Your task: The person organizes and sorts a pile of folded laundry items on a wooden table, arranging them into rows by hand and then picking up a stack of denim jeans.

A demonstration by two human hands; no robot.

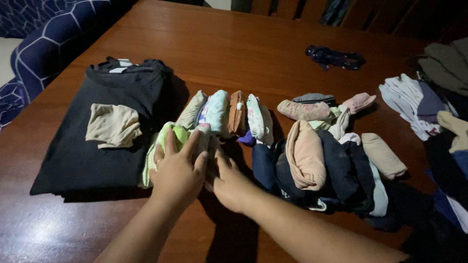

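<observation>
Head view: your left hand point(178, 168) presses flat, fingers spread, on the green roll point(168, 141); right hand point(229, 182) fingers hidden, grip unclear; releasing may let it unroll.

The brown wooden worktop point(234, 53) is smooth and shiny — light gleams on it near the front edge. The big folded black cloth shirt point(97, 131) looks soft and matt. The small beige cloth piece point(113, 125) on it is matt and wrinkly. The pale green cloth bundle point(168, 141) under the left hand point(178, 170) looks soft — a bit crumpled. The pile of rolled cloth pieces point(321, 165) is matt too.
</observation>
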